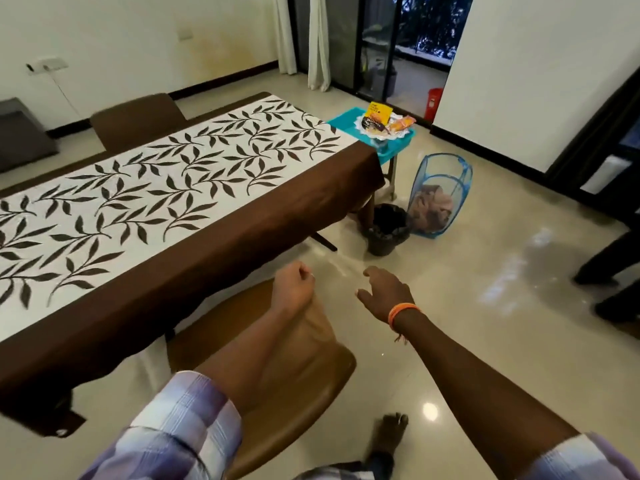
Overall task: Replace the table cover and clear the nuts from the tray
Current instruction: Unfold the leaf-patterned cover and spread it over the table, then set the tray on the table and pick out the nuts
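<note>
The tray (398,147) is lying far ahead-right, nearer the loosely spread, empty right hand (382,292) (left hand (292,285) is curling, also empty).

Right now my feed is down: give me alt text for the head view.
A long table wears a leaf-patterned cover with brown borders. Both hands hover over a brown chair, holding nothing: left hand curled, right hand spread. Past the table's far end, a teal tray holds snack packets, with a black bin and mesh hamper nearby.
</note>
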A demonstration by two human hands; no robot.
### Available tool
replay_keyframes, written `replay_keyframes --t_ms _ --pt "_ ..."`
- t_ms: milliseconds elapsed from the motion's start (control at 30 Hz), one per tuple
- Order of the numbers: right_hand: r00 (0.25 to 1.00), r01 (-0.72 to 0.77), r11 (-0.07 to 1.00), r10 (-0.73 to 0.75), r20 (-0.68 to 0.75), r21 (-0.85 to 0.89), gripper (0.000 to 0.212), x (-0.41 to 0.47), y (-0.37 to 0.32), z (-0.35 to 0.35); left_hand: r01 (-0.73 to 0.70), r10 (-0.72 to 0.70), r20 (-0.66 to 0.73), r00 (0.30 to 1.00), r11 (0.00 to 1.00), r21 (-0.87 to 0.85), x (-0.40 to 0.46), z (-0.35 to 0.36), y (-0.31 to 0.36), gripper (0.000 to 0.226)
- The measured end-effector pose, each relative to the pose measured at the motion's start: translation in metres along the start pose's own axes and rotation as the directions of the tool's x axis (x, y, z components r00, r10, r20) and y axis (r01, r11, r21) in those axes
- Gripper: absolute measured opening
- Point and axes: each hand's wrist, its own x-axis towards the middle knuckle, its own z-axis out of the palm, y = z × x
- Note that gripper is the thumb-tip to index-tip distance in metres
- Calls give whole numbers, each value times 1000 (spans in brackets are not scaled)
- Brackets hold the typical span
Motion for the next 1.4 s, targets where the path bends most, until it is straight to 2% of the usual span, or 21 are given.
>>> replay_keyframes --t_ms 133,300,467,767,967,1167,1400 --pt "1000 10 1000 -10 13 -7 50 74 63 -30 110 -113 -49 992 993 -51 68 66 43 8" --pt "997 -39 999 39 60 -4 48 164 128 -77 118 -119 -16 993 991 -71 145 124 110 10" --pt "999 -37 994 35 23 99 37 259 164 -125 149 -155 -54 986 984 -99 217 165 163 8" --pt "994 -39 964 11 105 265 44 444 230 -175 292 -302 -85 950 950 -114 363 222 219 11" --pt "992 -61 954 24 127 293 26 569 251 -225 364 -382 -143 913 921 -138 474 249 272 17" --pt "984 -130 906 68 164 403 35 685 250 -247 371 -384 -103 918 920 -124 582 267 298 16" --pt "948 -315 802 244 204 507 25 814 241 -250 411 -424 -75 903 901 -140 731 283 296 9"
